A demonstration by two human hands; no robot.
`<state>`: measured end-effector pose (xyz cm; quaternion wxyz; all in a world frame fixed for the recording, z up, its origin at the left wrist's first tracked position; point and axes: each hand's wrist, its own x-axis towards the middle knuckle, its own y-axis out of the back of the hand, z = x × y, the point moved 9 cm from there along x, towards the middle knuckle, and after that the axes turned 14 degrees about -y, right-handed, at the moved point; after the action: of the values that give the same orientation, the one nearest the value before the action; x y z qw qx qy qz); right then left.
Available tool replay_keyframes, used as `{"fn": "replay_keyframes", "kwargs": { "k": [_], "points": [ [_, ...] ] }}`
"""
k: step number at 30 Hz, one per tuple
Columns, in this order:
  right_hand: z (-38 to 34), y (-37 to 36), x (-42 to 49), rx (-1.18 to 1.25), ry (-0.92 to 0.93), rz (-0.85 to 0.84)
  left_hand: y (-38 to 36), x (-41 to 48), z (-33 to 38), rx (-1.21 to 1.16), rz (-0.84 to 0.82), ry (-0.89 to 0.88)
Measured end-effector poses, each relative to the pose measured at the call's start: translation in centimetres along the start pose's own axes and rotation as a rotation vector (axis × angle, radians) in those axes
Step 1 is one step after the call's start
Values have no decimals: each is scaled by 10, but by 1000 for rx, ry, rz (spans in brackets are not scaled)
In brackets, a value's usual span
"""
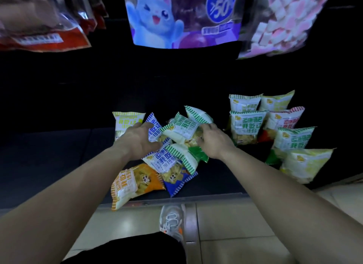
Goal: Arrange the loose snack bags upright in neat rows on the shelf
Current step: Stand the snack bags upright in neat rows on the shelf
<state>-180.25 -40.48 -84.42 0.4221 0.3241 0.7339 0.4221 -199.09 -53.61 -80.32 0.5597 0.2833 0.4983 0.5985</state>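
On the dark low shelf (pixel 59 155), a jumbled heap of small crinkly snack bags lies left of the upright green-and-white bags (pixel 247 126) already standing in rows. The right hand (pixel 213 140) curls loosely on the green-striped white bag (pixel 181 129) topping the heap, its long axis tilted toward those rows. The left hand (pixel 137 139) rests spread on the blue-striped bag (pixel 154 129) farther away, so the right looks nearer for carrying.
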Motion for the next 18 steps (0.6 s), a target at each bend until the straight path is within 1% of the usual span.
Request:
{"fn": "replay_keyframes", "kwargs": {
  "k": [3,7,9,13,18],
  "points": [
    [9,-12,17,91,-53,-56,-3,18,2,-85,21,-11],
    [13,-31,24,138,-70,-165,-6,28,10,-126,20,-27],
    [8,-35,27,104,-60,-132,-9,28,12,-132,8,-27],
    [-7,-31,24,-9,-42,4,-10,24,11,-120,6,-22],
    [-12,-21,6,-134,-23,47,-8,15,5,-92,-7,2]
  ]
}}
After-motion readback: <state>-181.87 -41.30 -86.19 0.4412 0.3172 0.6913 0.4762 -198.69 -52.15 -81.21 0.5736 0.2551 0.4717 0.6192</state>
